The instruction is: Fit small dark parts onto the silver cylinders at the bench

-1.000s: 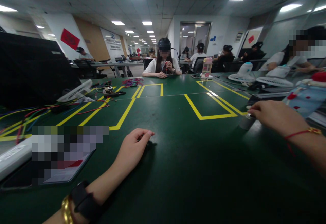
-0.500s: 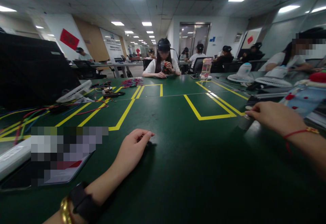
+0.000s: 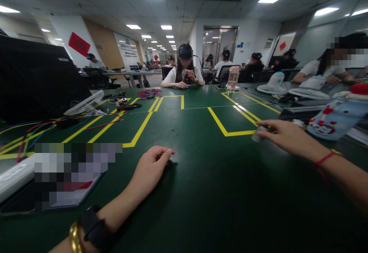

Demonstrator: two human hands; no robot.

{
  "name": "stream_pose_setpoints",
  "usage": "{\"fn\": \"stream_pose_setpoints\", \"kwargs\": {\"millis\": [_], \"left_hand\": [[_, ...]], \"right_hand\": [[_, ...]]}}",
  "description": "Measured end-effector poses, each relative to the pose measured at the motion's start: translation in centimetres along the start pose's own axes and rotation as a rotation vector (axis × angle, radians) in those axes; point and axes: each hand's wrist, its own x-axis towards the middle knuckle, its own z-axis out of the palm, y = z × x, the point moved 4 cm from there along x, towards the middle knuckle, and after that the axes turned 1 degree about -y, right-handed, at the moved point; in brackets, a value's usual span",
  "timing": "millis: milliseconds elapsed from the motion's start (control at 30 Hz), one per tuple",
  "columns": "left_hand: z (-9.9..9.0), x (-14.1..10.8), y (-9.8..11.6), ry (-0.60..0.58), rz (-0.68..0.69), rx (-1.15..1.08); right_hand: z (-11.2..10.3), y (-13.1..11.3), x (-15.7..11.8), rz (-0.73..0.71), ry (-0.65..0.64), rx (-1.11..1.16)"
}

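Observation:
My left hand (image 3: 152,165) rests on the green table (image 3: 201,176), fingers curled and drawn together; whether anything lies inside them is hidden. At the right, my right hand (image 3: 278,134) pinches a small grey object (image 3: 257,136) between thumb and fingers, by the corner of a yellow tape outline (image 3: 240,133). The small object looks blurred, so its exact shape is unclear.
A light blue bag (image 3: 330,120) stands beyond my right wrist, near white fans (image 3: 275,84). A bottle (image 3: 232,79) is farther back. Wires (image 3: 28,136), a phone-like flat item (image 3: 82,197) and a black bag (image 3: 34,80) are left. A person sits opposite.
My right hand has moved left, carrying the small grey object with it from beside the bag to the tape corner. My left hand has stayed in place.

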Motion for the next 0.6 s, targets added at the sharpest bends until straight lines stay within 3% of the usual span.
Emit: {"fn": "stream_pose_setpoints", "kwargs": {"millis": [167, 267, 333, 433, 533, 600], "left_hand": [[0.2, 0.1, -0.1, -0.003, 0.027, 0.007], [0.3, 0.3, -0.3, -0.005, 0.053, 0.011], [0.3, 0.3, -0.3, -0.009, 0.064, 0.016], [0.4, -0.2, 0.7, -0.035, 0.124, -0.007], [0.9, -1.5, 3.1, -0.121, 0.256, -0.064], [1.7, -2.4, 4.8, -0.217, 0.317, -0.066]], "right_hand": [[2.2, -11.1, -4.6, -0.430, -0.112, 0.290], [3.7, -15.8, -7.5, -0.590, -0.227, 0.368], [4.6, -17.0, -8.6, -0.613, -0.254, 0.416], [5.7, -16.4, -8.9, -0.492, -0.239, 0.568], [6.5, -15.3, -8.6, -0.324, -0.270, 0.711], [6.8, -15.1, -8.5, -0.289, -0.326, 0.757]]}}
